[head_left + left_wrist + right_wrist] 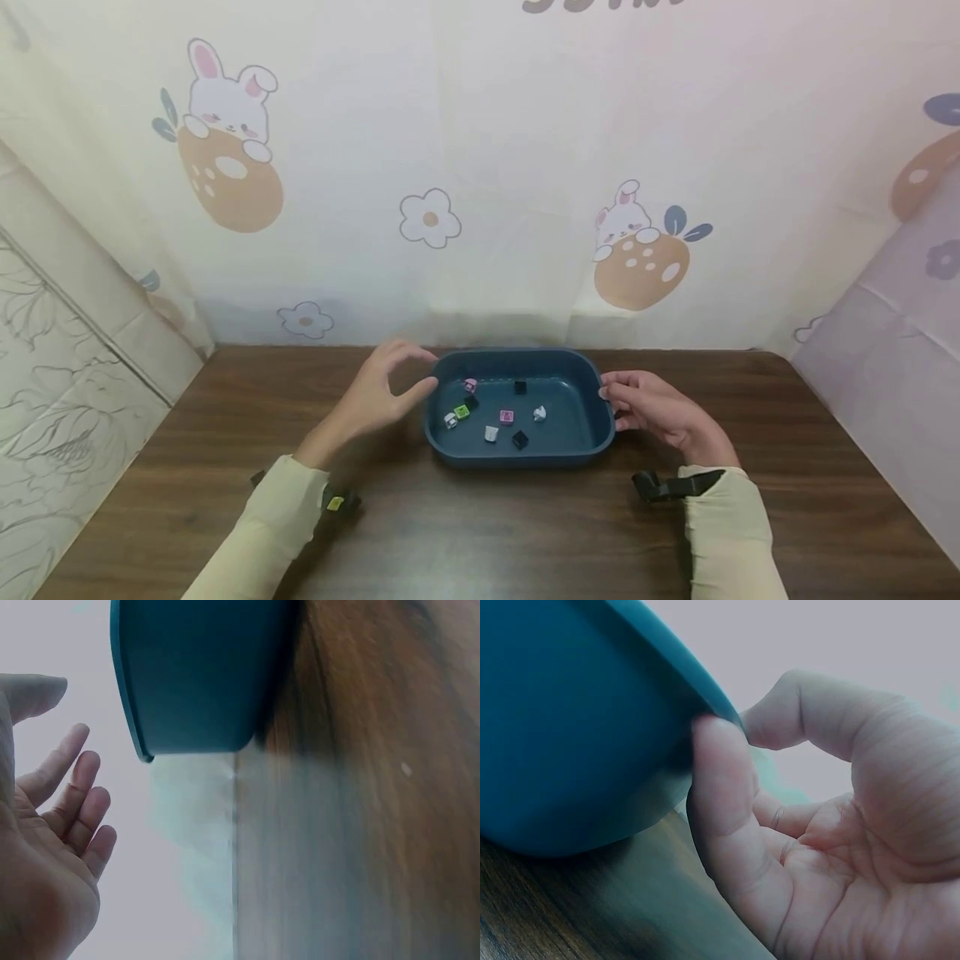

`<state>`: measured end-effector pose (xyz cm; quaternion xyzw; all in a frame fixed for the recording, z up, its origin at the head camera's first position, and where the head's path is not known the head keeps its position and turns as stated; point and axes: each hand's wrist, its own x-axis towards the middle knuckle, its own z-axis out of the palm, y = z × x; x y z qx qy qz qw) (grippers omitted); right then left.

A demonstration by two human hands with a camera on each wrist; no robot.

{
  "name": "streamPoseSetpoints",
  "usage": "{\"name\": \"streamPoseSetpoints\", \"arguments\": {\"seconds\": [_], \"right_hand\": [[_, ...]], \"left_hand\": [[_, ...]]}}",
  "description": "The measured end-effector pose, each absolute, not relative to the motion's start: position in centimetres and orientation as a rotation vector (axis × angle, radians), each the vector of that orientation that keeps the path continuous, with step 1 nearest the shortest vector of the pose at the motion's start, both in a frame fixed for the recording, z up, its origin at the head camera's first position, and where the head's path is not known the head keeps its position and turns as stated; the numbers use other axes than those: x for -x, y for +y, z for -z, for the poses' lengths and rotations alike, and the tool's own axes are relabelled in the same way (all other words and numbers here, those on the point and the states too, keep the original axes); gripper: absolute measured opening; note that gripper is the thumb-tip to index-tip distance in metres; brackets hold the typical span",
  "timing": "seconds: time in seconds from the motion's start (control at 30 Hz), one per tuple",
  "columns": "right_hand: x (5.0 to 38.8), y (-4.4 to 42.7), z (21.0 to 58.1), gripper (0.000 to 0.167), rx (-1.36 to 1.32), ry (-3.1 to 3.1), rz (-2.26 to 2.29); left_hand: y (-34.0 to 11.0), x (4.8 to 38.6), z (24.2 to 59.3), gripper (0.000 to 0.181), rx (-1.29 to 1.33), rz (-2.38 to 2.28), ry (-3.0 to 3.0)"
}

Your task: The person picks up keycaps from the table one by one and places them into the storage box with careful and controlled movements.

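A dark blue rectangular basin (pixel 517 459) with rounded corners sits between the two hands. Several small cube-like pieces lie scattered on its floor: a green one (pixel 462 412), a pink one (pixel 507 417), white ones such as this piece (pixel 491 433), and black ones such as this piece (pixel 521 439). My right hand (pixel 663 412) pinches the basin's right rim (pixel 682 656) between thumb and index finger. Beside the left end, my left hand (pixel 378 392) is held with thumb and fingers spread apart. The left wrist view shows that hand (pixel 45 847) apart from the basin wall (pixel 195 682), holding nothing.
The basin stands on a dark brown wooden table (pixel 465 533), near its back edge. Behind it hangs a pale curtain (pixel 510 275) printed with rabbits and flowers, and more fabric borders both sides. A black strap (pixel 675 486) circles the right wrist.
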<state>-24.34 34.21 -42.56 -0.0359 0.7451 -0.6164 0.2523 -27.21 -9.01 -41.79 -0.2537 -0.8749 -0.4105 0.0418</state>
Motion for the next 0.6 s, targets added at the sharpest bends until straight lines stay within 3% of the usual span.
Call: {"name": "streamPoseSetpoints", "arguments": {"seconds": [0.6], "right_hand": [[24.4,34.4,42.5,0.026,0.128,2.006,1.694]], "left_hand": [[-13.9,25.8,41.6,0.031,0.694,1.151,-2.679]]}}
